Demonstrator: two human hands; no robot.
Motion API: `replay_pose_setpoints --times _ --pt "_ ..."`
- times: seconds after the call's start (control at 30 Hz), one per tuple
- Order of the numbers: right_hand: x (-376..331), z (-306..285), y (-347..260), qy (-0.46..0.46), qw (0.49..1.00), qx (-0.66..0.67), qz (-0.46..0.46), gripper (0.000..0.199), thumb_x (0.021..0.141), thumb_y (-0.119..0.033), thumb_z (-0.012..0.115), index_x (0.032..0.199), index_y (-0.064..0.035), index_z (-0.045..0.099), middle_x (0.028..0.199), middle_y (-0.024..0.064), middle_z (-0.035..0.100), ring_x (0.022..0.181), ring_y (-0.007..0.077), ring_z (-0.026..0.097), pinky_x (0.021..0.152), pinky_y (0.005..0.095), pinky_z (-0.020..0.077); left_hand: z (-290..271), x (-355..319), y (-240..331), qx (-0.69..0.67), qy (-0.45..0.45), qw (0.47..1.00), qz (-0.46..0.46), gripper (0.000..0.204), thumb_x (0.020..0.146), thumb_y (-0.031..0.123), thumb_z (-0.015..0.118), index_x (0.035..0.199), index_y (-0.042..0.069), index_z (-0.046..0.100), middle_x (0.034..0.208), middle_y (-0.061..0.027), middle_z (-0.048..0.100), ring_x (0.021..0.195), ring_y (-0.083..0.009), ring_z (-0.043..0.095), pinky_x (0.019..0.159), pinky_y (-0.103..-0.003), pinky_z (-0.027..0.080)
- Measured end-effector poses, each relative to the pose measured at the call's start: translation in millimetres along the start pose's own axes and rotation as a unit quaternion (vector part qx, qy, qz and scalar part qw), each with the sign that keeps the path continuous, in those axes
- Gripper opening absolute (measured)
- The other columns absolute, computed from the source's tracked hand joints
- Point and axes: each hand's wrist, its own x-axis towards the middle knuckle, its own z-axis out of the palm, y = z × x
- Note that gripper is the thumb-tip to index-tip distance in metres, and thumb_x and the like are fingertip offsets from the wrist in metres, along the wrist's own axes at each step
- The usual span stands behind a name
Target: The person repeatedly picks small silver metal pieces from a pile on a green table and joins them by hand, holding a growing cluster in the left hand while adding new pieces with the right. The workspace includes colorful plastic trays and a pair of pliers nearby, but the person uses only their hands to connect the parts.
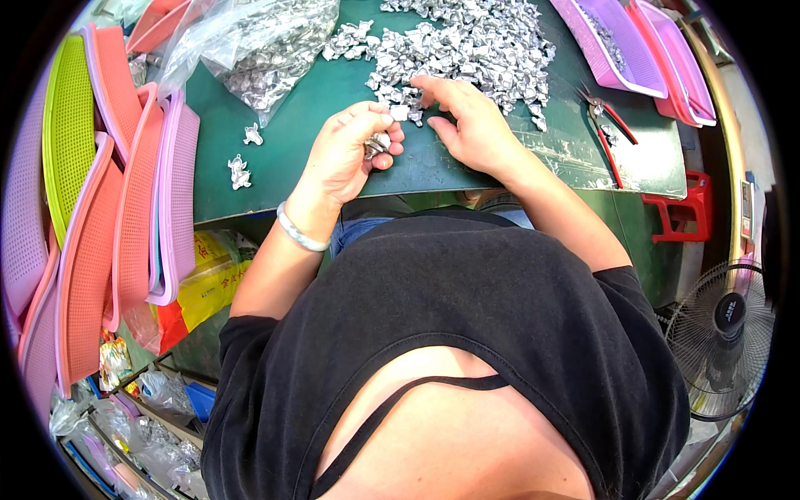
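Observation:
My left hand (350,152) is curled closed around several small silver metal castings (377,146), whose ends show between the fingers. One bright, flat-sided piece stands out at its thumb tip. My right hand (473,125) reaches to the near edge of a large heap of the same silver castings (467,58). Its thumb and index finger are spread apart, with loose pieces (412,112) lying close to them; the other fingers are partly hidden. Two single castings, a small one (252,134) and a longer one (239,172), lie on the green tabletop (212,108) at the left.
A clear plastic bag (267,67) full of castings rests at the back left. Stacked plastic baskets (137,200) crowd the left side. Red-handled pliers (602,133) lie on the right, near purple and pink baskets (637,62). A red stool (687,208) and a fan (721,342) stand beyond.

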Motion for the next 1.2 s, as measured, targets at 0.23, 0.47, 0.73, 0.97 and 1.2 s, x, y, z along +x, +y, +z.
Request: replay_pose_setpoints --times 0.23,0.47,0.73,0.97,1.2 --pt "6.4 6.1 4.3 0.022 0.998 -0.032 -0.039 0.048 0.071 0.001 0.056 0.117 -0.0113 0.047 0.090 0.0057 0.058 0.083 0.0237 0.054 0.074 0.0335 0.0452 -17.5 4.7 -3.4 -0.134 -0.088 0.987 0.028 0.013 0.081 0.010 0.050 0.071 0.002 0.051 0.089 -0.0188 0.058 0.070 -0.0228 0.056 0.049 -0.024 0.044" --pt "8.1 -1.2 -2.1 -0.016 0.996 -0.083 -0.040 0.047 0.071 -0.002 0.058 0.116 -0.0102 0.047 0.089 0.0079 0.057 0.086 0.0256 0.054 0.075 0.0352 0.0449 -17.0 5.0 -2.3 -0.131 -0.045 0.990 0.013 0.006 0.080 0.007 0.052 0.085 0.003 0.052 0.077 -0.0117 0.055 0.067 -0.0196 0.055 0.047 -0.022 0.042" --pt "13.1 1.7 0.0 -0.035 0.992 -0.085 -0.087 0.045 0.070 0.002 0.056 0.113 -0.0096 0.051 0.093 0.0099 0.057 0.086 0.0265 0.055 0.074 0.0358 0.0454 -14.6 6.4 -3.8 -0.078 -0.034 0.996 -0.002 0.010 0.080 0.006 0.054 0.089 0.002 0.053 0.074 -0.0061 0.052 0.064 -0.0152 0.053 0.046 -0.021 0.039" --pt "10.4 -9.7 1.1 -0.031 0.986 0.156 0.043 0.041 0.074 0.006 0.054 0.113 -0.0048 0.050 0.080 0.0042 0.054 0.073 0.0110 0.054 0.071 0.0220 0.0433 -10.9 3.3 -2.8 -0.037 -0.011 0.999 -0.022 0.013 0.083 0.010 0.053 0.090 0.000 0.054 0.070 -0.0043 0.051 0.060 -0.0133 0.051 0.042 -0.018 0.035" --pt "8.1 -18.0 -7.7 -0.049 0.904 0.422 0.044 0.041 0.079 0.005 0.055 0.119 -0.0028 0.046 0.089 0.0021 0.055 0.084 0.0073 0.053 0.075 0.0211 0.0429 7.1 0.1 3.2 -0.006 -0.017 0.999 -0.043 0.020 0.086 0.017 0.051 0.084 -0.002 0.056 0.062 -0.0024 0.050 0.056 -0.0133 0.050 0.039 -0.019 0.033"
